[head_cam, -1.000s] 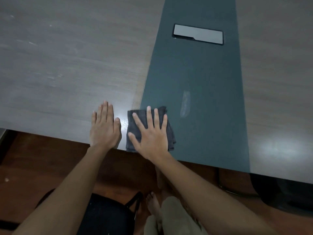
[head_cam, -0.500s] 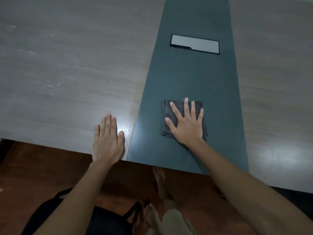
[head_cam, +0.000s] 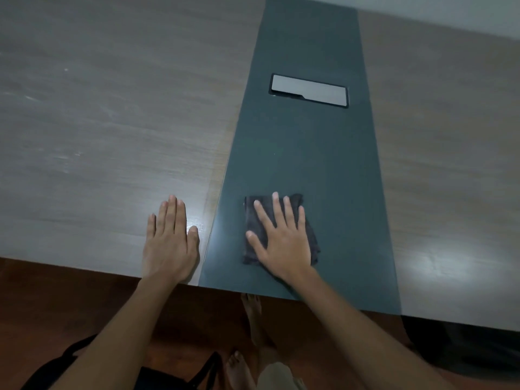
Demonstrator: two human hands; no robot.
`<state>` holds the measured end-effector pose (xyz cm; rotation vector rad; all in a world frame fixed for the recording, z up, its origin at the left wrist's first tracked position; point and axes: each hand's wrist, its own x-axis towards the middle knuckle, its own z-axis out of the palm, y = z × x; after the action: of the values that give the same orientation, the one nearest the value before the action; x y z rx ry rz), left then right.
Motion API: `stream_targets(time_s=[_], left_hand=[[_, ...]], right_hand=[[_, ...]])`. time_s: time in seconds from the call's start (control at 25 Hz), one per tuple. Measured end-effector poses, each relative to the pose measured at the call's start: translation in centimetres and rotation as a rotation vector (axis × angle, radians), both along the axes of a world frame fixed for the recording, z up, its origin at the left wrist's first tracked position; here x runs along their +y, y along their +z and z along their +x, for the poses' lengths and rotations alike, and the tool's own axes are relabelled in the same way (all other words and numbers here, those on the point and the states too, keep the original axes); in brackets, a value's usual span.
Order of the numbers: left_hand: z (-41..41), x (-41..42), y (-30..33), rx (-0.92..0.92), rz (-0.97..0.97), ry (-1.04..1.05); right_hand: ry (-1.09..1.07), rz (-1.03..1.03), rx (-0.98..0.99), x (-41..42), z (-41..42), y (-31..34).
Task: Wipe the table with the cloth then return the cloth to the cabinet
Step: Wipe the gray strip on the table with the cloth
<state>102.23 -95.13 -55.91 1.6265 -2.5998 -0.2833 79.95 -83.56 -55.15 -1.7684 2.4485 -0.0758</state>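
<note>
Dark grey cloth (head_cam: 254, 220) lies on the table's (head_cam: 98, 122) green strip (head_cam: 309, 164), near the front edge. The right hand (head_cam: 281, 237) presses flat on it, fingers straight. The left hand (head_cam: 168, 243) rests flat on the wood just beside the strip.

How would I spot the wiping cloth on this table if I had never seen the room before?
Find the dark green strip running down the middle of the wood-grain table. Near its close edge, below the silver cable hatch, lies the cloth under the flat right hand. It is the only soft, dark grey folded square; the left hand beside it rests on bare wood.
</note>
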Motion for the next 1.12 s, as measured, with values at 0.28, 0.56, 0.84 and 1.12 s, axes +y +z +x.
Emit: stream_targets(time_s=[0.28, 0.56, 0.84, 1.12], left_hand=[[-3.9, -4.8, 0.2, 0.005, 0.008, -0.044], [-7.3, -9.7, 0.2, 0.019, -0.014, -0.062], [-10.9, -14.1, 0.1, 0.022, -0.015, -0.082], [-11.4, -14.8, 0.5, -0.014, -0.015, -0.102]], right_hand=[[0.079, -0.078, 0.026, 5.5, -5.5, -0.4], [-0.338, 0.076, 0.036, -7.3, -12.3, -0.2], [-0.214, 0.083, 0.013, -17.3, -8.5, 0.1], [0.071, -0.033, -0.029, -6.1, -3.3, 0.0]])
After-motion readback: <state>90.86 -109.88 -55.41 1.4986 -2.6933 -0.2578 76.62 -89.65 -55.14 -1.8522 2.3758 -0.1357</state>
